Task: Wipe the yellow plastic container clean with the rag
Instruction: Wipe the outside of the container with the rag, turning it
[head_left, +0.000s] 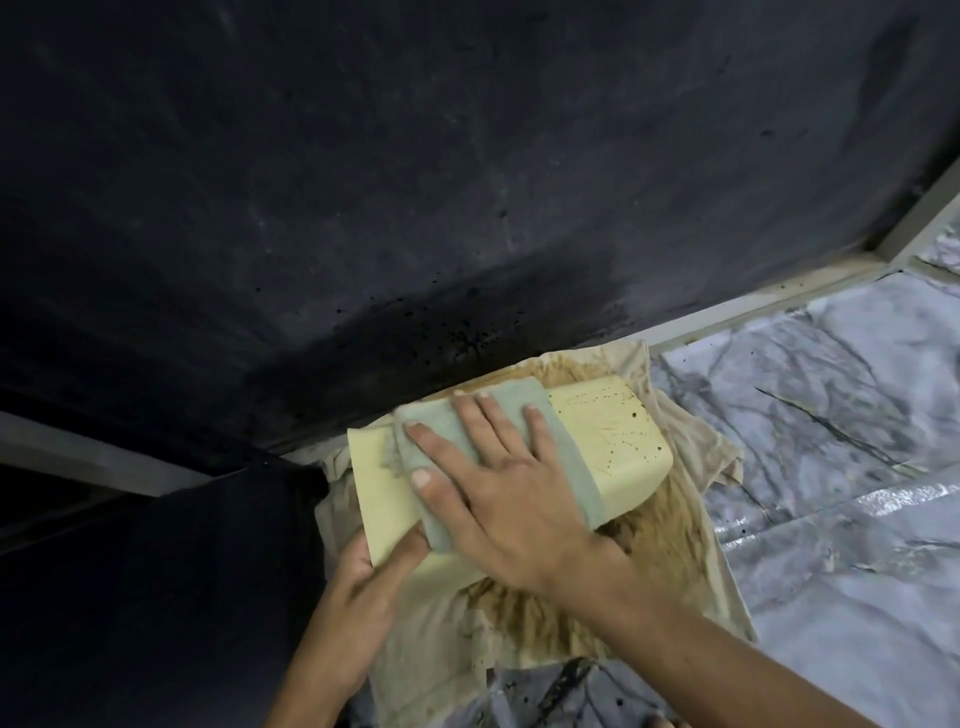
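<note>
The yellow plastic container lies upside down on a stained beige cloth, its pale bottom facing up with small dark specks near the far right end. A grey-green rag is spread across its middle. My right hand presses flat on the rag, fingers apart, palm down. My left hand grips the container's near left corner, thumb on top and fingers underneath.
The beige cloth, soaked brown in the centre, covers the marble-patterned floor. A dark black wall rises right behind the container, with a pale skirting strip along its base. A dark shadowed area lies to the left.
</note>
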